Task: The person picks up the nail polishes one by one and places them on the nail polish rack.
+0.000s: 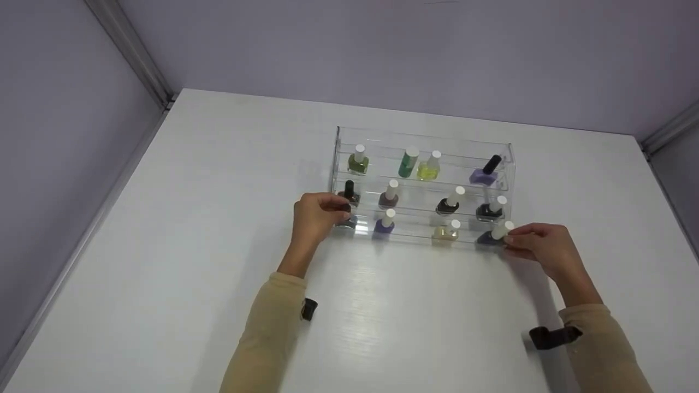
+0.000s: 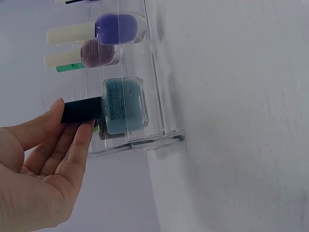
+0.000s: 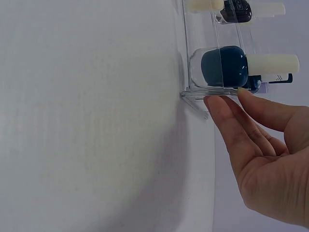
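A clear stepped display rack (image 1: 415,136) holds several nail polish bottles. My left hand (image 1: 317,215) is at its front left corner, thumb and fingertips pinching the black cap of a teal nail polish bottle (image 2: 125,106). That bottle sits upright on the lowest step, label towards the left wrist camera. My right hand (image 1: 546,248) is at the front right corner, thumb and fingertips gripping the rack's side panel (image 3: 207,92). Right beside those fingertips stands a dark blue polish bottle (image 3: 227,66) with a white cap.
Along the lowest step stand a purple bottle (image 1: 384,222) and a cream bottle (image 1: 446,231). Higher up are a green bottle (image 1: 358,161), a yellow one (image 1: 428,169) and a tilted lilac one (image 1: 484,174). The white table (image 1: 164,245) meets a pale wall (image 1: 382,60) behind.
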Motion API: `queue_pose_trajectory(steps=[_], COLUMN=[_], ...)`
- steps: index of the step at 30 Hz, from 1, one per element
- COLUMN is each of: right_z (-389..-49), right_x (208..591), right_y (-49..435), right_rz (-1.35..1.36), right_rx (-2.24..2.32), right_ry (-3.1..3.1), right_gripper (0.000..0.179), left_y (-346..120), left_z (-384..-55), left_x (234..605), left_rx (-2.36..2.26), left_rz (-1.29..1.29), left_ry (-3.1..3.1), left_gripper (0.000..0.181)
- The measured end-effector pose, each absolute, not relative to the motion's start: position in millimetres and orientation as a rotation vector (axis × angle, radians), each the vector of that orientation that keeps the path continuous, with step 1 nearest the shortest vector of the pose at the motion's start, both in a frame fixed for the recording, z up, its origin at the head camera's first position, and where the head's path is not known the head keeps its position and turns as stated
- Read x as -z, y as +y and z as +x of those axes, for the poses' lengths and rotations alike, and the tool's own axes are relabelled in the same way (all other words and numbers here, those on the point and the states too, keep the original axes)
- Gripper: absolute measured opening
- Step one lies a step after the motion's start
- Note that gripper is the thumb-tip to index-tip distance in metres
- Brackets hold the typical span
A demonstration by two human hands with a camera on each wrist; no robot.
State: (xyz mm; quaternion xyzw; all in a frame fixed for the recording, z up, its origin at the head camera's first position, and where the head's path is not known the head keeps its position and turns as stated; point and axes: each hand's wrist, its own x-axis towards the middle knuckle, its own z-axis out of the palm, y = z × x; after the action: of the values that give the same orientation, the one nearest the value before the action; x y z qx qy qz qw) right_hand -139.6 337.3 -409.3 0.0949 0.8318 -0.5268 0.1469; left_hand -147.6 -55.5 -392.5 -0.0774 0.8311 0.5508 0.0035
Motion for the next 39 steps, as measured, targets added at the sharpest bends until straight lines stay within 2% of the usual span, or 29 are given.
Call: queue_pose_trajectory(steps=[39], right_z=[-140.8], right_x=[413.4], right_y=[338.4], right_rz=[0.288], right_rx=[1.508], right_ry=[2.411], right_gripper=[0.036], left_y=[-57.6], left_z=[-145.9], left_x=[399.4], left_rx=[-1.755], left_rz=[-0.245], left_ry=[2.569], left_gripper=[0.02])
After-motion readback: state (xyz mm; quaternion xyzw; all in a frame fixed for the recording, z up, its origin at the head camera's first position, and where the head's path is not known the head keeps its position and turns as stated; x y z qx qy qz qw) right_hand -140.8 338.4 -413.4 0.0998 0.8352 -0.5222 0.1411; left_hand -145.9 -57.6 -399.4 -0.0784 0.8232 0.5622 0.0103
